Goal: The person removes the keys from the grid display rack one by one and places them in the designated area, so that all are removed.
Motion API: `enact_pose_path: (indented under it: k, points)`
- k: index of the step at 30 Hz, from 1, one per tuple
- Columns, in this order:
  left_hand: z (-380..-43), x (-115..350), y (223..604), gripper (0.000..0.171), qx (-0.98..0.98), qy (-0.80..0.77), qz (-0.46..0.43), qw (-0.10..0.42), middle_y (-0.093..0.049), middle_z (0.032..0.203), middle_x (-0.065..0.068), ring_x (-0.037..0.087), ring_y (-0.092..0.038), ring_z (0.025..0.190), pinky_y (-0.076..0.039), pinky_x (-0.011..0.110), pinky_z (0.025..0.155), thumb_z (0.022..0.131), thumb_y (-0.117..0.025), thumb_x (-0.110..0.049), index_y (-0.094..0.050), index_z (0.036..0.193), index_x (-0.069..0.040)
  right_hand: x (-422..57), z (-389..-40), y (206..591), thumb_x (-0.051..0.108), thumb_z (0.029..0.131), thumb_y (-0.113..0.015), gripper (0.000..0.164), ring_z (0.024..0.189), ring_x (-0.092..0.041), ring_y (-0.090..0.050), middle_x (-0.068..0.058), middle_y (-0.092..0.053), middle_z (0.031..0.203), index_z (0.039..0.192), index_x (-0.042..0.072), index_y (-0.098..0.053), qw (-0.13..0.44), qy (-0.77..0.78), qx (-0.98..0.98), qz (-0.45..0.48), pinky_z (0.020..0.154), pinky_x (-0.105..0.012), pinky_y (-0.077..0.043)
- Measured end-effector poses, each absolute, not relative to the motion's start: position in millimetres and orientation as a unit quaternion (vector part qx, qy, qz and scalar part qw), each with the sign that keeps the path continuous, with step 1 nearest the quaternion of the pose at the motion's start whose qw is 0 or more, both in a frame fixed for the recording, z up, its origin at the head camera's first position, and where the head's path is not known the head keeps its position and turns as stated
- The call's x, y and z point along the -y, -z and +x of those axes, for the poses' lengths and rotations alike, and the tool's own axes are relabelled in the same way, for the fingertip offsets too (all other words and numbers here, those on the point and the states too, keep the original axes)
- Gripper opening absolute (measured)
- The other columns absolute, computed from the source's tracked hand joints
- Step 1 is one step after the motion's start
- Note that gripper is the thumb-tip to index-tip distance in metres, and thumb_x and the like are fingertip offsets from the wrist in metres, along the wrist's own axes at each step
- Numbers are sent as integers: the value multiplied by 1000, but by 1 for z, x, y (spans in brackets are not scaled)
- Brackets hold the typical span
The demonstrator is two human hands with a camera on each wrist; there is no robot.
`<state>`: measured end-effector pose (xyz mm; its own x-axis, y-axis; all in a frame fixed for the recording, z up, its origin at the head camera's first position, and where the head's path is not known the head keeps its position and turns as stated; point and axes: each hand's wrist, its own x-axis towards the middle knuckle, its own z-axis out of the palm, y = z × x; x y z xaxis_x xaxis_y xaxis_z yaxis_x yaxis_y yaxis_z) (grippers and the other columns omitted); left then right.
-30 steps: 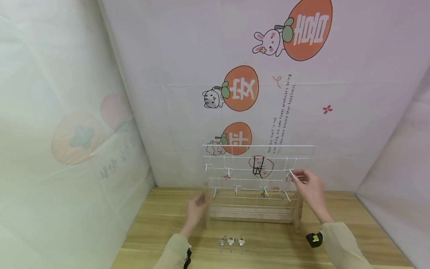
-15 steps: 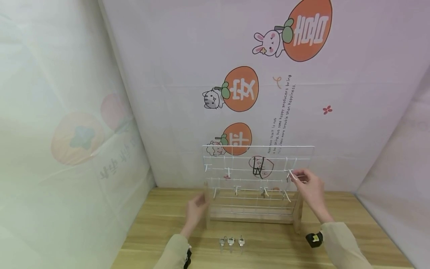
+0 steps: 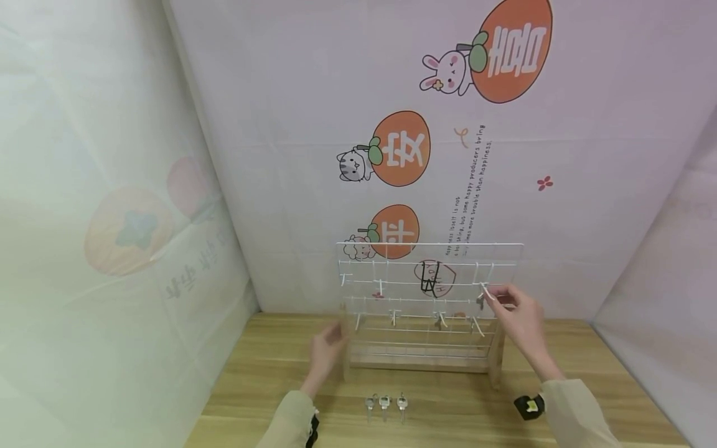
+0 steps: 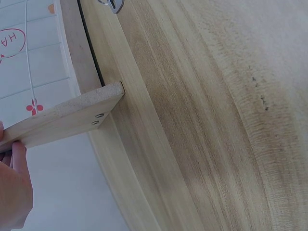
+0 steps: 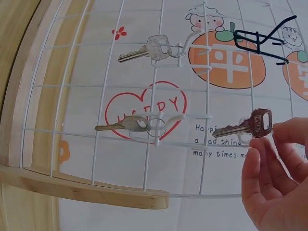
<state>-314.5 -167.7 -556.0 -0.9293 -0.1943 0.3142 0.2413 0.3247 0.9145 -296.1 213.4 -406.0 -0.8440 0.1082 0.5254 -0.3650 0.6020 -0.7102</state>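
Observation:
A white wire grid rack (image 3: 417,283) stands in a wooden frame on the table. At its right side, my right hand (image 3: 518,314) pinches a key (image 5: 250,126) by its ring end, close to a white hook (image 3: 486,291). The key hangs down beside that hook. Two other keys, an upper key (image 5: 147,49) and a lower key (image 5: 127,123) in the right wrist view, hang by rings from hooks on the grid. My left hand (image 3: 326,350) grips the rack's left wooden post (image 4: 67,118), thumb and fingers on either side of it.
Three keys with rings (image 3: 385,403) lie in a row on the wooden table (image 3: 448,410) before the rack. A black hook (image 3: 430,277) sits on the upper grid, among several white hooks. Printed cloth (image 3: 291,186) surrounds the table at the back and sides.
My right hand has shifted very slightly, and the key below the hook shows more plainly. My left hand stays on the post.

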Motion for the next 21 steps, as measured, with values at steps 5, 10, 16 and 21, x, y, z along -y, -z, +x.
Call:
enact_pose_path:
  k: [5, 10, 16, 21]
  points:
    - [-314, 168, 556, 45, 793, 582, -13, 182, -68, 122, 25, 39, -67, 112, -58, 46, 97, 86, -76, -17, -64, 124, 3, -215, -292, 405, 13, 94, -65, 15, 80, 22, -50, -22, -73, 99, 98, -1, -67, 261, -432, 859, 83, 69, 2, -48]
    - [-314, 168, 556, 46, 792, 582, -13, 183, -68, 122, 25, 39, -67, 112, -58, 47, 97, 86, -76, -18, -64, 124, 3, -216, -290, 407, 14, 94, -66, 14, 80, 22, -50, -19, -73, 98, 96, 1, -67, 265, -423, 862, 87, 68, 2, -48]
    - [-314, 168, 556, 44, 791, 584, -10, 182, -69, 121, 24, 38, -68, 111, -58, 45, 96, 86, -77, -17, -65, 124, 3, -215, -289, 405, 14, 94, -67, 16, 79, 21, -50, -21, -72, 99, 100, -1, -66, 264, -429, 860, 82, 68, 3, -47]
    - [-314, 168, 555, 43, 794, 579, -15, 185, -69, 121, 24, 38, -68, 110, -59, 45, 95, 86, -76, -17, -65, 123, 2, -215, -288, 404, 11, 94, -66, 16, 79, 21, -51, -22, -72, 100, 102, -3, -65, 265, -437, 855, 88, 68, 2, -47]
